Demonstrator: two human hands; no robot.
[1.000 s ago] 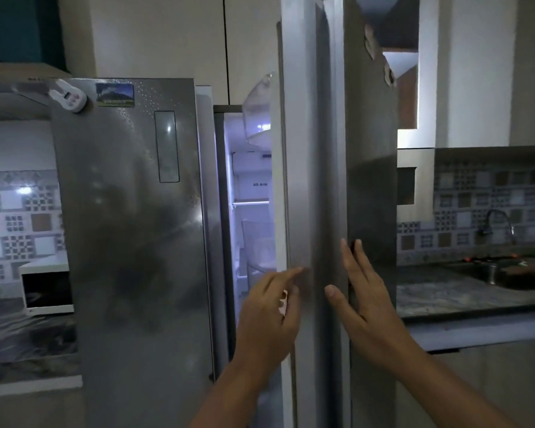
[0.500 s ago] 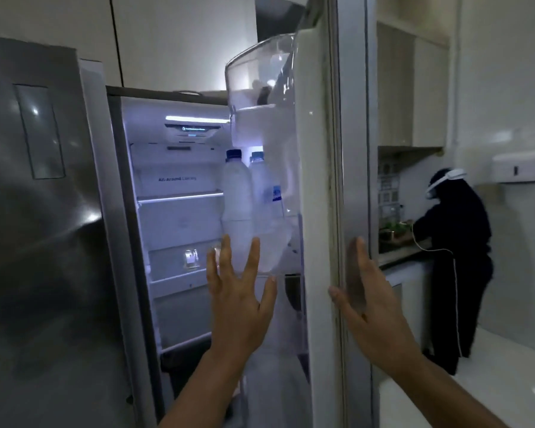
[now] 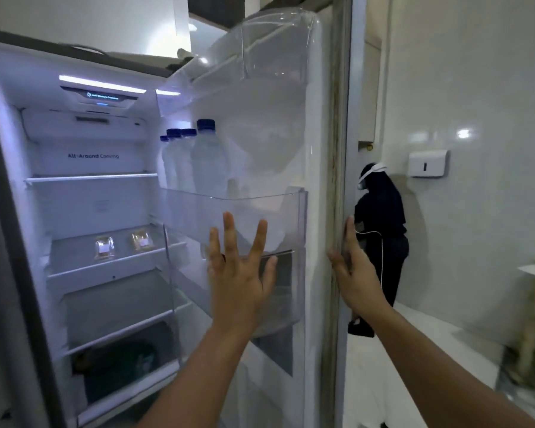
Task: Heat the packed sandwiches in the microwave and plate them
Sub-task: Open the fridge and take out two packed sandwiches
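Door (image 3: 315,180) of the refrigerator stood swung wide, and the lit interior was exposed. The right hand (image 3: 354,273) lay against the door's outer edge, its fingers (image 3: 349,233) straight and close together along the gasket, gripping nothing that could be seen. The left hand (image 3: 240,279) hung in front of the clear door bin (image 3: 260,217) with its fingers spread apart and straight; whether it touched the bin could not be told. The two packed sandwiches (image 3: 122,244) lay side by side, slightly apart, on a middle glass shelf (image 3: 84,267) deep in the compartment, well to the left of both hands. Capped water bottles (image 3: 209,159) stood upright in the door bin. The step in hand appeared to be retrieval: the task was at its start, with nothing yet heated or plated. To do it well, the right hand should have kept the door braced open while the left reached past the bin's near corner, low over the shelf, and took one packet at a time by its edges. Squeezing the soft wrapped bread risked crushing it. A second person (image 3: 380,242) stood behind the door, so swinging it wider risked contact.
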